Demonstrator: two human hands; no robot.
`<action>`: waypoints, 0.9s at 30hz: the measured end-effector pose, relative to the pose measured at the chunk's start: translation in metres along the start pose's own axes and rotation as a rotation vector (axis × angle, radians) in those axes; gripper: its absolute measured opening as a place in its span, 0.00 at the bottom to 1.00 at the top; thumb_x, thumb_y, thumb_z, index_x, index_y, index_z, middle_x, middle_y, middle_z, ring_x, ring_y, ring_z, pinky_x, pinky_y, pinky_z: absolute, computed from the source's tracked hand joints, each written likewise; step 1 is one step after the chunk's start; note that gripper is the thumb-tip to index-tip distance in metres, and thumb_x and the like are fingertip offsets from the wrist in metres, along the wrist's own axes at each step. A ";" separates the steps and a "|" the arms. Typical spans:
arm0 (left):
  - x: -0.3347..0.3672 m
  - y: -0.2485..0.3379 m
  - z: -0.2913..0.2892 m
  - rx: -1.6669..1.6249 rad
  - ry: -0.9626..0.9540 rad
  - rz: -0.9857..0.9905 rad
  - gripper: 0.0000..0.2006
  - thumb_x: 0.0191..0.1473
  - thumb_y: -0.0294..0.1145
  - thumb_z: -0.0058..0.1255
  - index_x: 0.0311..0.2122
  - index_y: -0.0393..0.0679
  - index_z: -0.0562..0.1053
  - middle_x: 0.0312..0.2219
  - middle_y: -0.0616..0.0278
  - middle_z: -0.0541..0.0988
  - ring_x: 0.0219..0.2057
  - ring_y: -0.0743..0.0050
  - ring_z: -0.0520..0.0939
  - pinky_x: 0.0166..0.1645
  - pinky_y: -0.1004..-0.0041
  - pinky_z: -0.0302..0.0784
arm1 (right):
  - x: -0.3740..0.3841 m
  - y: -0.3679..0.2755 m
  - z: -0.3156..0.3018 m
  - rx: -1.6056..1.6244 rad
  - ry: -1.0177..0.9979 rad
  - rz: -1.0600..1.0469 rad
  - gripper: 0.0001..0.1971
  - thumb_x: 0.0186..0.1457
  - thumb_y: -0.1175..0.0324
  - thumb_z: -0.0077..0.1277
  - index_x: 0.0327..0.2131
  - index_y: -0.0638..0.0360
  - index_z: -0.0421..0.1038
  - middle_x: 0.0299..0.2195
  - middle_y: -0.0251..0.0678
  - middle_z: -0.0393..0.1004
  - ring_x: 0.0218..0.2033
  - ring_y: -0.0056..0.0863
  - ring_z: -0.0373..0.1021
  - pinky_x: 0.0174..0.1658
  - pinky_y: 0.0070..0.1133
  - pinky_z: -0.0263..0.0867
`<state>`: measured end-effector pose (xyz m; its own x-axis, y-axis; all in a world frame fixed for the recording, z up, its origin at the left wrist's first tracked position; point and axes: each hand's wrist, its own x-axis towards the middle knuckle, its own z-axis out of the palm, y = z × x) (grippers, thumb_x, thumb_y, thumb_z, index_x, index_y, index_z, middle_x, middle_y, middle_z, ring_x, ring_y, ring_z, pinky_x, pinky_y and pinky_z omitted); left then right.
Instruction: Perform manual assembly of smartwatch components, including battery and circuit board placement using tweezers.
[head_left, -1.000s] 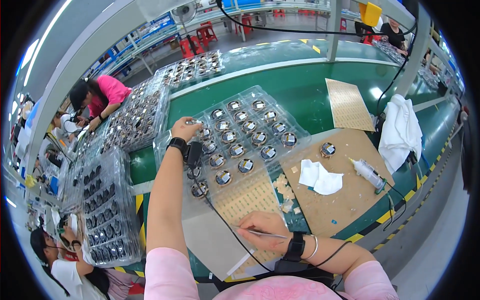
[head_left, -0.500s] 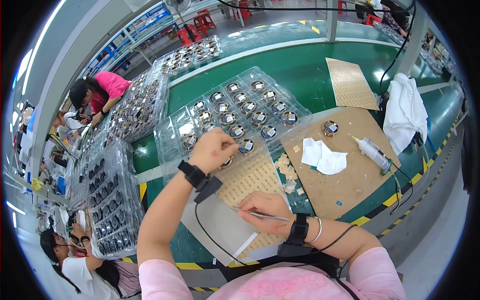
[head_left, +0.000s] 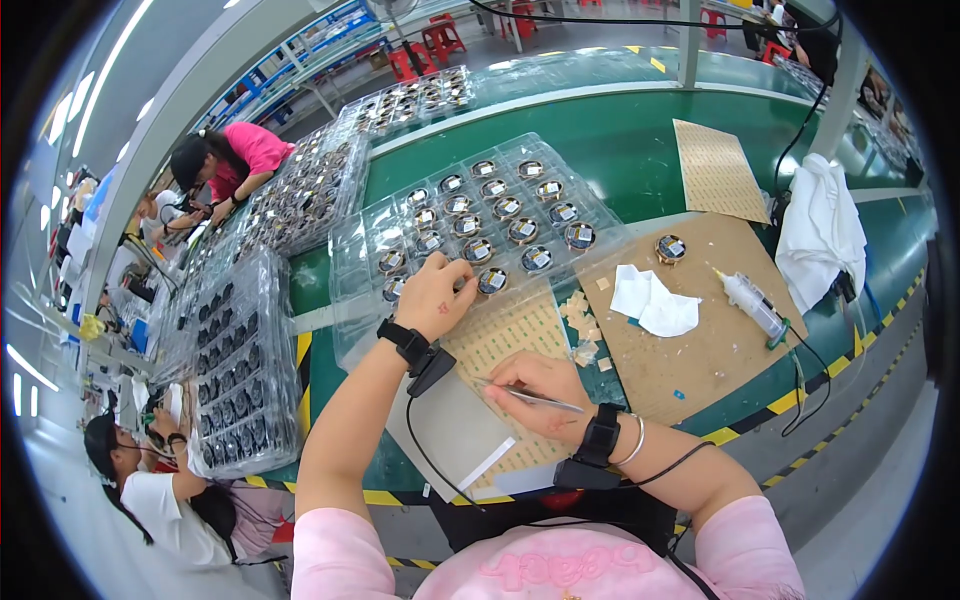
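Tweezers (head_left: 535, 397) pinched in right hand (head_left: 540, 393) — tip seemingly over sticker sheet (head_left: 500, 335).

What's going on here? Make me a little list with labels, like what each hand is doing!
left hand: resting on the clear tray, fingers at a round part
right hand: holding thin tweezers over the sticker sheet
board: white tissue, small bottle, one loose round part
nearby: person in pink at other trays
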<state>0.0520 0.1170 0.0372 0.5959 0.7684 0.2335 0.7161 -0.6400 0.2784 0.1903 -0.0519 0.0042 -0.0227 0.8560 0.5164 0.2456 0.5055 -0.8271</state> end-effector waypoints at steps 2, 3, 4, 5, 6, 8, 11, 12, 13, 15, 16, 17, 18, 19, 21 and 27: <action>-0.004 -0.003 -0.003 -0.010 -0.010 -0.014 0.08 0.49 0.37 0.51 0.30 0.45 0.74 0.26 0.59 0.70 0.28 0.62 0.76 0.33 0.68 0.71 | 0.001 0.000 0.000 0.001 -0.001 -0.007 0.06 0.47 0.76 0.57 0.28 0.61 0.69 0.28 0.36 0.74 0.26 0.23 0.72 0.28 0.16 0.67; -0.005 -0.004 -0.004 -0.016 -0.015 -0.017 0.08 0.49 0.36 0.50 0.30 0.45 0.74 0.26 0.59 0.70 0.28 0.63 0.76 0.33 0.68 0.71 | 0.002 0.000 0.000 -0.006 0.003 -0.013 0.06 0.47 0.76 0.57 0.28 0.61 0.69 0.28 0.36 0.74 0.26 0.23 0.72 0.27 0.16 0.66; -0.006 -0.006 -0.005 -0.014 -0.015 -0.017 0.08 0.49 0.36 0.50 0.30 0.45 0.74 0.26 0.59 0.70 0.28 0.63 0.76 0.33 0.68 0.71 | 0.001 0.000 0.001 -0.013 0.007 -0.019 0.06 0.47 0.75 0.57 0.28 0.61 0.69 0.28 0.35 0.74 0.25 0.23 0.71 0.27 0.16 0.66; -0.008 -0.009 -0.004 -0.041 -0.005 -0.026 0.08 0.48 0.36 0.50 0.30 0.45 0.75 0.26 0.59 0.71 0.28 0.63 0.76 0.33 0.68 0.71 | 0.001 0.000 0.001 -0.012 0.009 -0.020 0.06 0.47 0.75 0.57 0.28 0.61 0.69 0.28 0.35 0.74 0.25 0.23 0.71 0.27 0.16 0.66; -0.010 -0.012 -0.004 -0.069 0.006 -0.034 0.08 0.47 0.35 0.50 0.30 0.45 0.76 0.27 0.59 0.71 0.28 0.63 0.76 0.33 0.69 0.71 | 0.001 0.001 0.002 -0.018 0.001 -0.018 0.06 0.47 0.75 0.58 0.27 0.60 0.69 0.28 0.35 0.74 0.25 0.23 0.71 0.27 0.16 0.66; -0.010 -0.013 -0.004 -0.099 0.017 -0.040 0.08 0.47 0.34 0.50 0.30 0.45 0.77 0.27 0.59 0.71 0.28 0.64 0.76 0.33 0.69 0.71 | 0.000 0.001 0.002 -0.033 -0.016 -0.012 0.06 0.46 0.75 0.58 0.27 0.60 0.69 0.27 0.34 0.74 0.25 0.23 0.71 0.26 0.15 0.65; -0.008 -0.012 -0.005 -0.074 0.019 -0.026 0.08 0.44 0.33 0.51 0.29 0.45 0.79 0.28 0.59 0.72 0.27 0.65 0.75 0.33 0.69 0.71 | 0.000 0.002 0.001 -0.032 -0.012 -0.007 0.06 0.46 0.74 0.58 0.27 0.60 0.69 0.27 0.34 0.74 0.24 0.22 0.71 0.26 0.15 0.65; -0.008 -0.012 -0.006 -0.075 0.018 -0.020 0.08 0.44 0.33 0.51 0.29 0.45 0.79 0.28 0.59 0.72 0.27 0.65 0.75 0.33 0.69 0.71 | -0.001 0.002 0.001 -0.032 -0.008 -0.003 0.06 0.46 0.74 0.58 0.27 0.59 0.69 0.27 0.34 0.74 0.24 0.22 0.71 0.26 0.15 0.65; -0.008 -0.012 -0.008 -0.060 0.018 -0.023 0.08 0.43 0.32 0.51 0.29 0.45 0.79 0.27 0.59 0.72 0.27 0.66 0.75 0.33 0.69 0.71 | -0.001 0.003 0.001 -0.035 -0.004 -0.002 0.06 0.46 0.74 0.58 0.27 0.59 0.69 0.27 0.34 0.74 0.24 0.22 0.71 0.26 0.15 0.65; -0.009 -0.013 -0.011 -0.029 0.017 -0.029 0.08 0.41 0.31 0.52 0.29 0.45 0.79 0.27 0.60 0.71 0.27 0.66 0.75 0.33 0.70 0.70 | -0.001 0.005 0.003 -0.029 0.037 -0.027 0.06 0.46 0.71 0.58 0.26 0.56 0.69 0.24 0.32 0.72 0.21 0.24 0.68 0.23 0.18 0.63; -0.009 -0.015 -0.012 -0.031 0.015 -0.024 0.08 0.41 0.31 0.52 0.29 0.45 0.79 0.27 0.60 0.71 0.27 0.66 0.75 0.33 0.70 0.70 | -0.001 0.005 0.003 -0.025 0.058 -0.040 0.07 0.46 0.69 0.58 0.26 0.54 0.69 0.23 0.31 0.71 0.19 0.25 0.67 0.22 0.19 0.62; -0.012 -0.018 -0.013 -0.031 0.013 -0.032 0.09 0.40 0.30 0.52 0.29 0.45 0.79 0.26 0.60 0.71 0.26 0.66 0.74 0.33 0.70 0.70 | -0.001 0.005 0.004 -0.026 0.062 -0.039 0.07 0.46 0.69 0.58 0.26 0.54 0.69 0.23 0.31 0.71 0.19 0.25 0.67 0.22 0.19 0.62; -0.014 -0.020 -0.014 -0.031 0.011 -0.042 0.09 0.40 0.29 0.52 0.29 0.44 0.79 0.26 0.60 0.71 0.26 0.67 0.74 0.32 0.70 0.70 | -0.001 0.004 0.005 -0.017 0.063 -0.044 0.06 0.46 0.69 0.58 0.26 0.54 0.69 0.23 0.31 0.71 0.19 0.25 0.67 0.22 0.19 0.62; -0.015 -0.022 -0.015 -0.031 0.009 -0.052 0.09 0.39 0.29 0.51 0.29 0.44 0.79 0.26 0.60 0.70 0.26 0.67 0.74 0.32 0.70 0.70 | 0.000 0.004 0.005 -0.008 0.063 -0.049 0.06 0.46 0.69 0.58 0.26 0.54 0.69 0.23 0.31 0.71 0.19 0.25 0.67 0.22 0.19 0.62; -0.017 -0.026 -0.017 -0.043 -0.003 -0.061 0.09 0.39 0.28 0.51 0.29 0.44 0.79 0.26 0.60 0.70 0.25 0.67 0.73 0.32 0.70 0.70 | 0.000 0.005 0.005 0.001 0.064 -0.053 0.06 0.46 0.69 0.58 0.26 0.54 0.69 0.23 0.31 0.71 0.19 0.25 0.68 0.22 0.18 0.62; -0.026 -0.030 -0.020 -0.063 -0.027 -0.117 0.08 0.40 0.28 0.53 0.29 0.42 0.79 0.26 0.60 0.69 0.25 0.69 0.72 0.31 0.71 0.69 | 0.000 0.005 0.003 -0.020 0.032 -0.033 0.06 0.46 0.69 0.58 0.26 0.54 0.69 0.23 0.30 0.71 0.20 0.25 0.68 0.22 0.18 0.62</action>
<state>0.0072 0.1160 0.0416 0.5200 0.8368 0.1715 0.7575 -0.5445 0.3601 0.1887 -0.0495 -0.0004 0.0002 0.8350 0.5503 0.2650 0.5306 -0.8051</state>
